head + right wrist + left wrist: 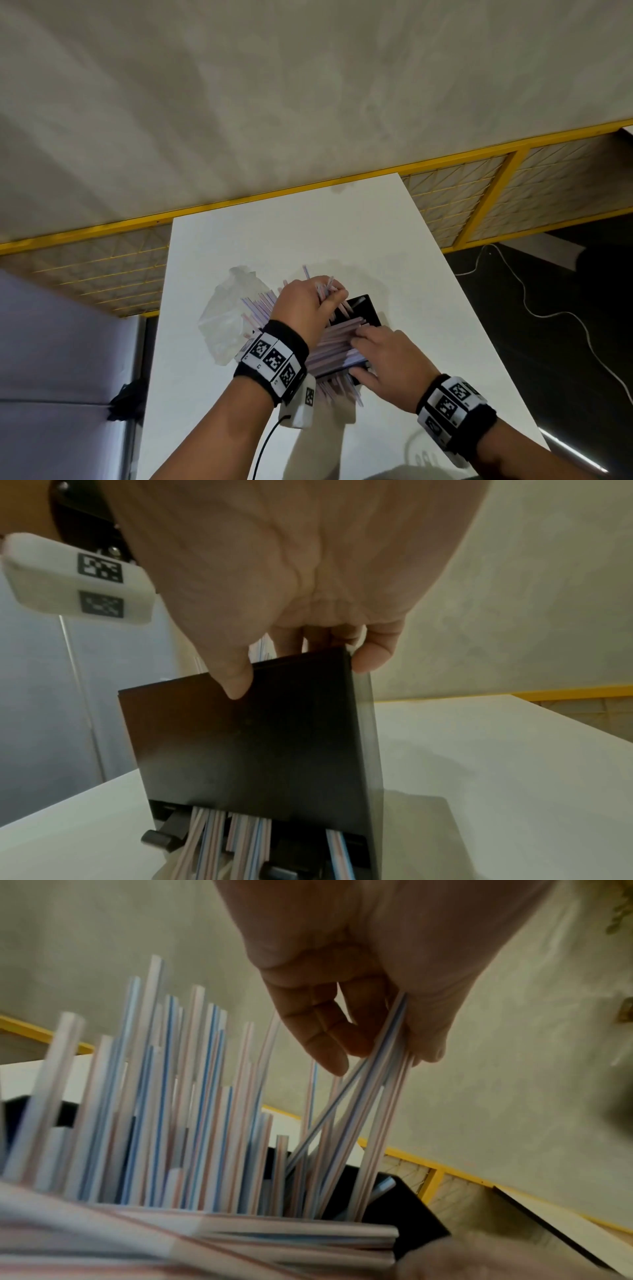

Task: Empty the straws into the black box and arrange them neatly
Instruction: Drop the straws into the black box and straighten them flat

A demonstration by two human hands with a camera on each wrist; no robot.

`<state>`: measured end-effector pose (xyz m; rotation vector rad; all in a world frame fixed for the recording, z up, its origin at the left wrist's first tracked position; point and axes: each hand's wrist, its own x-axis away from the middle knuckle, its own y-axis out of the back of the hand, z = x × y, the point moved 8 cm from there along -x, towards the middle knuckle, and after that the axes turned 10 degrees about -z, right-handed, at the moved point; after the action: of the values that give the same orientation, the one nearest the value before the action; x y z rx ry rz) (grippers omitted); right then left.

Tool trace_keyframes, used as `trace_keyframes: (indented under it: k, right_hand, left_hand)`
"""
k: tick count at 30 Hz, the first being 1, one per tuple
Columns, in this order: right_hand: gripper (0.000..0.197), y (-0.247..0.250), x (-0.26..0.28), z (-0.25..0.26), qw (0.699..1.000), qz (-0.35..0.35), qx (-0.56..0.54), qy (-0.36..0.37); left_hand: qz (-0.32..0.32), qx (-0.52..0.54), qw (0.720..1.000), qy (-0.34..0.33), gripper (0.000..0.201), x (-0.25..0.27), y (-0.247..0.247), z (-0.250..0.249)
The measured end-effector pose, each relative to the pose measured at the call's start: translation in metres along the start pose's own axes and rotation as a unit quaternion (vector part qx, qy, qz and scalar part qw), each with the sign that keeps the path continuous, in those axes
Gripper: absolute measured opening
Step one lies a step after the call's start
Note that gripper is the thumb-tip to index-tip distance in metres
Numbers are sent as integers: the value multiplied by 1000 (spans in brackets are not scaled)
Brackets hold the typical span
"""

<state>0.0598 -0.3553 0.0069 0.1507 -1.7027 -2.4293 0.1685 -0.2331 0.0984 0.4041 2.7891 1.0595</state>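
A black box [368, 306] stands mid-table with many striped straws [337, 339] lying and poking out of it. My left hand [334, 294] hovers over the box's far end and pinches a small bundle of straws [383, 1085] between thumb and fingers, their lower ends down in the box [414, 1218]. My right hand [373, 353] grips the box's near wall [257, 750], thumb outside and fingers [371, 656] curled over the rim onto the straws. More straw ends [246, 840] stick out of a slot at the box's bottom. Other straws [171, 1096] stand loosely upright.
A crumpled clear plastic bag [224, 318] lies on the white table [308, 233] just left of the box. A yellow mesh fence [479, 192] runs behind the table. A white cable [534, 308] trails on the dark floor to the right.
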Motion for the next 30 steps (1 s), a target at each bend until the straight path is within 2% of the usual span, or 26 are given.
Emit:
trace_keyframes:
  k: [4,9,12,16,19,21,26,28,30]
  right_hand:
    - [56,-4,-2,3,999,27,29,6]
    - [51,5,-1,4,999,23,31,4]
    - [45,24,1,8,1000,-13,27,-1]
    - [38,59,-2,10,995,-94,-15,-23]
    - [42,84,-6,9,982,-156,-97,-50]
    - [49,95,-9,11,973,-172,-138,-66]
    - [69,104,-22,33,962,-175,-206,-39]
    - [64,101,-30,48,963,-158,-220,-14]
    - [46,94,-38,60,966,-136,-220,8]
  left_hand:
    - [-19,7,1000,-4,18,9,20,-5]
    - [-60,39,997,-15,12,18,45,-11]
    - [-90,64,994,-14,10,22,60,-15]
    - [-110,110,988,-1,8,27,74,-20]
    - [-127,116,985,-15,7,32,85,-26]
    - [-139,122,982,-29,7,37,92,-30]
    - [-150,159,974,-50,7,52,101,-35]
    - [-144,209,966,-39,7,58,98,-32]
    - [-140,273,952,-6,9,62,92,-21]
